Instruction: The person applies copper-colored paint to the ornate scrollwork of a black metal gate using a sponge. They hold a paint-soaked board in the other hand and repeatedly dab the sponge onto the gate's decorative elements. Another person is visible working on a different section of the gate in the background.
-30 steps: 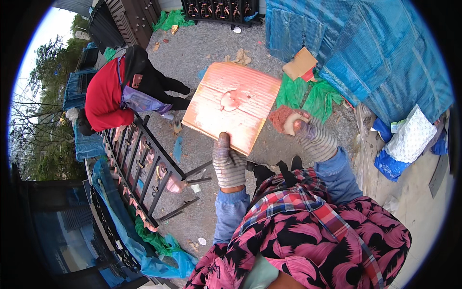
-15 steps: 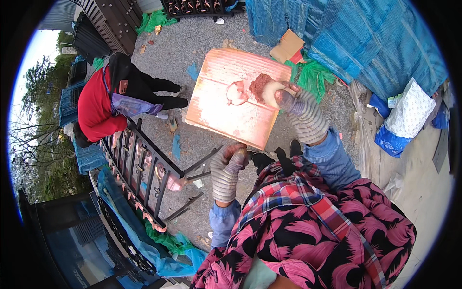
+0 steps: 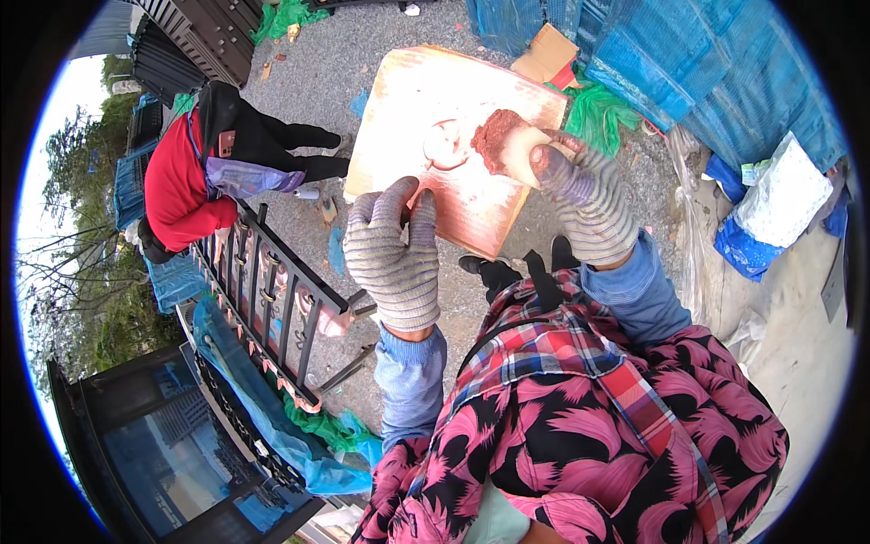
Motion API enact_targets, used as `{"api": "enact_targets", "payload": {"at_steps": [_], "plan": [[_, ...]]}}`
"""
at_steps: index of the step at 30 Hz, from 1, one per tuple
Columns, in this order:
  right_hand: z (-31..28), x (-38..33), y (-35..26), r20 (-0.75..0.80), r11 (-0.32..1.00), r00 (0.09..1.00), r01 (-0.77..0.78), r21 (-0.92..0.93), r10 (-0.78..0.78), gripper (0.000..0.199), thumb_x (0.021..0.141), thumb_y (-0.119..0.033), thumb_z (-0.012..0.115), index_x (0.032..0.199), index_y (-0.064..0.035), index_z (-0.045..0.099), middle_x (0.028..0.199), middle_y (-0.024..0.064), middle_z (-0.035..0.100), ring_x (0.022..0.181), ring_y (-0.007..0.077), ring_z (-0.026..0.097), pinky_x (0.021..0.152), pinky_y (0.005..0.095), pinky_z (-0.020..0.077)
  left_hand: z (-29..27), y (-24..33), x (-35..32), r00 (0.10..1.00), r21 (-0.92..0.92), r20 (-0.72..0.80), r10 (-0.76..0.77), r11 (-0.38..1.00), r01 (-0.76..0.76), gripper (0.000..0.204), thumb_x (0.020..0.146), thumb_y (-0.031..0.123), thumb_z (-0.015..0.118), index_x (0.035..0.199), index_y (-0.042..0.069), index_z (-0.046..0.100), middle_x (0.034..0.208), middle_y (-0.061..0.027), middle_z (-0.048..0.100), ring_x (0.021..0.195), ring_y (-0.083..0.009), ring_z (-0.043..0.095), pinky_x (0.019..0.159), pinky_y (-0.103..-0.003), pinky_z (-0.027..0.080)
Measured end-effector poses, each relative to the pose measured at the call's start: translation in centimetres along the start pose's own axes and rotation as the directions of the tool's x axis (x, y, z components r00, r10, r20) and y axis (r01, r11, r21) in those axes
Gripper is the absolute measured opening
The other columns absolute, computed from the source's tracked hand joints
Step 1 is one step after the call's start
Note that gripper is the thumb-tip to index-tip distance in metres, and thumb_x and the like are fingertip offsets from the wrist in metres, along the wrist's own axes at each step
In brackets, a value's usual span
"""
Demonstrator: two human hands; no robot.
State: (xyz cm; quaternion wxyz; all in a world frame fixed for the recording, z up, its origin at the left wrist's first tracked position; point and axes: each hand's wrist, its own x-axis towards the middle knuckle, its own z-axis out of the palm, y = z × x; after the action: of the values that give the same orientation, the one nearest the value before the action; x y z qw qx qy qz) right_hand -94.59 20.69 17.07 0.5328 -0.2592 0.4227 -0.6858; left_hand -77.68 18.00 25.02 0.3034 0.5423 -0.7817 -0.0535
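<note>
My right hand (image 3: 584, 195), in a striped glove with bare stained fingertips, grips a pale brush-like tool (image 3: 521, 154). Its ragged end is coated reddish brown and lies over a pinkish, paint-stained board (image 3: 390, 100). On the board's surface, left of the tool, a round ring mark (image 3: 444, 145) shows beneath glare. My left hand (image 3: 394, 258), gloved alike, is raised at the board's near left edge. Its thumb and forefinger curl together in a pinch; whatever lies between them is too small to make out. What supports the board is hidden.
At the left a person in red (image 3: 186, 172) bends over a black metal railing (image 3: 272, 299). Green netting (image 3: 603, 113), a cardboard piece (image 3: 546, 53) and blue wrapped stacks (image 3: 698, 63) stand far right. A white and blue bag (image 3: 784, 190) lies at right.
My left hand has come up and left, away from the board's near corner, with its back now turned to view. The right hand and tool have shifted slightly; the board sits higher in view.
</note>
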Motion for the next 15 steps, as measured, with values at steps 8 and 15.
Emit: {"api": "enact_targets", "payload": {"at_steps": [8,15], "plan": [[-0.5,0.2,0.2,0.053,0.984,0.996,0.079,-0.158,-0.071,0.043,0.069,-0.029,0.068,0.098,0.0001,0.054,0.085,0.0063,0.059,0.073,0.0096,0.054,0.065,0.021,0.0437,0.5,-0.2,0.8,0.999,0.111,0.035,0.026,0.993,-0.03,0.022,0.062,0.004,0.066,0.084,0.007,0.061,0.069,-0.0077,0.054,0.06,-0.0198,0.055,0.054,-0.028,0.043],[0.4,0.1,-1.5,0.04,0.988,0.992,-0.116,-0.104,0.121,0.072,0.062,-0.054,0.068,0.103,0.0026,0.05,0.086,0.002,0.056,0.076,0.0074,0.05,0.066,0.0201,0.0407,0.6,-0.5,1.6,0.996,0.141,0.074,0.058,0.988,-0.068,0.019,0.065,0.008,0.065,0.084,0.007,0.06,0.072,-0.0088,0.055,0.063,-0.0228,0.055,0.057,-0.031,0.043]]}}
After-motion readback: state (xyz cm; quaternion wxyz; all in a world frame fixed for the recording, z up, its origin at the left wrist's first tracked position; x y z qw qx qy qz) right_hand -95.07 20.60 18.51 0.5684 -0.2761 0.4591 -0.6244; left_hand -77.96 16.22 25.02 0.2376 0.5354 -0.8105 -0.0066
